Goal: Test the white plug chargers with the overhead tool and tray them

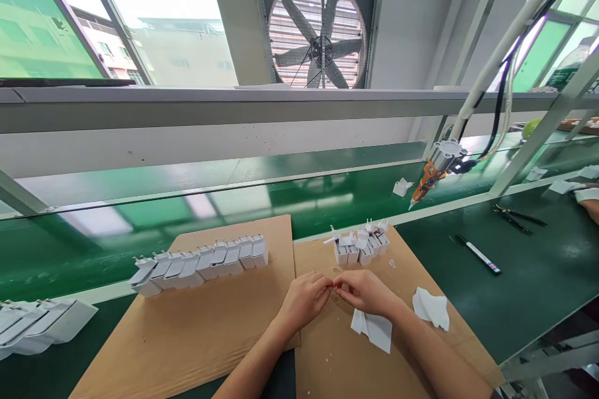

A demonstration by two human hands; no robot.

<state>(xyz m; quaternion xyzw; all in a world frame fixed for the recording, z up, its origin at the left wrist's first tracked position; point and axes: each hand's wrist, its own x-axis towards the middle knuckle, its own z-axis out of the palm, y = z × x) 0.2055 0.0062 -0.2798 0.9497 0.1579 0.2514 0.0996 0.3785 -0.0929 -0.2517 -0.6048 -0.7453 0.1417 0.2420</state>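
My left hand (306,299) and my right hand (364,292) meet over the cardboard, fingertips pinched together. Whatever is between the fingers is too small or hidden to make out. Just beyond them stands a small cluster of white plug-adapter housings (365,252), some with loose white pieces on top. To the left runs a row of white plug adapters (210,263) with their pins upward. Under my right forearm lies a crumpled white cloth or paper (374,328).
Two cardboard sheets (154,349) cover the bench. More adapters (47,324) stand far left. Another white cloth (431,308), a marker (478,254) and pliers (517,218) lie right. An orange-nozzled tool (427,181) hangs from above. Part of another person's arm (590,202) shows at the right edge.
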